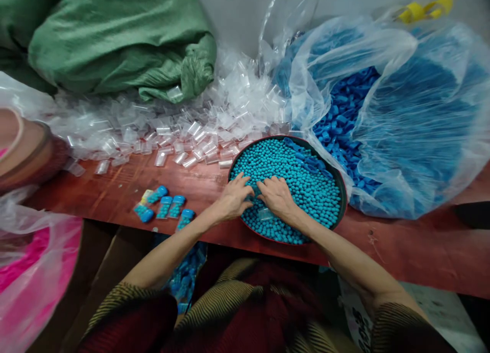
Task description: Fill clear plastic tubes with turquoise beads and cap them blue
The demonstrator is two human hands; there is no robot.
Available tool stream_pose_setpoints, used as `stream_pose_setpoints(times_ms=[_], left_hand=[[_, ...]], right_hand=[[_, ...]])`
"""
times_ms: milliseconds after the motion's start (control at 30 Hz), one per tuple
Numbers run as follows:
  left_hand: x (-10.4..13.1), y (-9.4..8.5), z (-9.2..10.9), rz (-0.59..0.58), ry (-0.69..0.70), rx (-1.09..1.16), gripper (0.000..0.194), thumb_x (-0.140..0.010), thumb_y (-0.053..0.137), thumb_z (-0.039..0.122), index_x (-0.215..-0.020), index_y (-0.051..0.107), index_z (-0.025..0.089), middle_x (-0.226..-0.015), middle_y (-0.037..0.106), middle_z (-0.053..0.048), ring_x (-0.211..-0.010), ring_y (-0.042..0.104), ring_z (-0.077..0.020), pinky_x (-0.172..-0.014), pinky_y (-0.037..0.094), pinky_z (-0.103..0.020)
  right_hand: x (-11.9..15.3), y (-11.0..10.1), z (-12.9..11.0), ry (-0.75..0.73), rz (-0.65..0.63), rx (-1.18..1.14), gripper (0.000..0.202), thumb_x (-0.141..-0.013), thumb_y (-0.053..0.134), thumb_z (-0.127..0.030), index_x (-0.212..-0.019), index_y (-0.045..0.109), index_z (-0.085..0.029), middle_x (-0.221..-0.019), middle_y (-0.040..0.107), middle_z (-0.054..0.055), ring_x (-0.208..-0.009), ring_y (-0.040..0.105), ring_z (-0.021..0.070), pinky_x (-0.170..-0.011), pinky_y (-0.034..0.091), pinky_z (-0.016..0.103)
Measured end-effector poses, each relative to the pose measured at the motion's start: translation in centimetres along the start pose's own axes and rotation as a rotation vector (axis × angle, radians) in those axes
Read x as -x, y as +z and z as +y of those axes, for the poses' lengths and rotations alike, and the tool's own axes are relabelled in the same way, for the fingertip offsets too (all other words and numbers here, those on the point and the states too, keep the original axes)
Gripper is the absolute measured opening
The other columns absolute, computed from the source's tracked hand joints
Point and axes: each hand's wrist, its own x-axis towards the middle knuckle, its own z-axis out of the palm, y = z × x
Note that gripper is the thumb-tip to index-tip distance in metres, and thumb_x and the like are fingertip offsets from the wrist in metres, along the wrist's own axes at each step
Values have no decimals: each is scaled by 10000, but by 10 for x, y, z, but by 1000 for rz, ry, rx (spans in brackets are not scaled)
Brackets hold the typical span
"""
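Note:
A round, dark-rimmed basin (344, 199) full of small turquoise balls (291, 177) sits on the red-brown table. Over its left part, my left hand (233, 196) has its fingers spread and bent, the tips at the balls. My right hand (278, 197) is close beside it, palm down, its fingers apart and reaching into the balls. A small clear plastic container (265, 214) lies on the balls just below my right hand. Several blue caps (312, 162) rest at the basin's far right. Neither hand shows a thing in its grip.
Filled containers with blue caps (164, 207) lie left of my left arm. Loose clear containers (199, 138) are heaped along the back, beneath a green sack (126, 41). A clear bag of blue caps (413, 113) stands right; a pink tub (23, 148) stands left.

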Motion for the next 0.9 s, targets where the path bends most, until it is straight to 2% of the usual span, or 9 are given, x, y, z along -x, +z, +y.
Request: stream_pose_setpoints(times_ms=[100, 233, 333, 433, 567, 667, 767, 833, 900], left_hand=[[-3, 17, 8, -91, 43, -130, 302, -741, 603, 149, -1039, 556, 152, -1391, 397, -147, -1340, 304, -303, -1079, 314, -488], [-14, 32, 9, -86, 26, -185, 294, -817, 492, 173, -1107, 515, 130, -1225, 520, -157, -1152, 486, -265, -958, 434, -442], [-19, 34, 9, -64, -28, -161, 334, -809, 494, 191, -1141, 480, 150, -1078, 586, -110, -1010, 544, -236, -889, 461, -404], [-17, 34, 16, -64, -77, -194, 471, -807, 501, 191, -1261, 388, 141, -1095, 583, -117, -1001, 546, -248, -878, 443, -401], [-14, 34, 27, -98, -41, -278, 327, -867, 422, 194, -1185, 470, 138, -1070, 577, -141, -1076, 502, -301, -925, 380, -455], [-16, 31, 24, -130, -43, -252, 224, -870, 447, 230, -1063, 529, 152, -1056, 579, -130, -1063, 509, -293, -918, 391, -442], [-16, 23, 17, -88, -88, -108, 277, -852, 514, 278, -1103, 499, 162, -1092, 581, -110, -1043, 536, -255, -910, 422, -404], [-12, 19, 17, -108, -24, 6, 295, -848, 535, 285, -1114, 486, 167, -1129, 572, -103, -1070, 533, -228, -930, 426, -378], [-6, 18, 23, -193, 66, 40, 303, -820, 582, 286, -1084, 497, 164, -1214, 531, -122, -1159, 491, -240, -973, 405, -392]], right_hand=[[0, 8, 13, -73, -29, -90, 270, -921, 380, -196, -1074, 598, -149, -935, 665, 109, -896, 531, 240, -757, 338, 350], [3, 11, 20, -42, -3, -218, 339, -913, 365, -169, -1185, 567, -165, -1060, 667, 92, -935, 548, 218, -808, 357, 331], [6, 10, 20, 20, 16, -284, 404, -903, 350, -145, -1279, 498, -150, -1043, 669, 98, -942, 566, 205, -825, 379, 314], [11, 4, 23, 54, 49, -327, 425, -909, 357, -161, -1322, 450, -121, -1031, 671, 106, -941, 580, 207, -843, 397, 317], [32, -6, 30, 76, 154, -259, 332, -923, 385, -219, -1200, 552, -144, -1057, 660, 115, -981, 574, 229, -868, 397, 340], [52, -8, 25, 25, 62, -203, 256, -907, 456, -277, -1104, 584, -174, -1035, 654, 105, -961, 579, 224, -803, 422, 310], [63, -1, 13, -10, -86, -140, 227, -871, 526, -298, -1050, 580, -170, -991, 632, 102, -904, 584, 221, -719, 432, 288], [62, 5, 8, -4, -156, -166, 189, -868, 517, -259, -1014, 582, -157, -975, 624, 102, -871, 590, 211, -704, 436, 284], [59, 12, 8, 8, -168, -267, 185, -857, 494, -190, -1012, 582, -143, -983, 631, 105, -880, 597, 201, -739, 447, 288]])
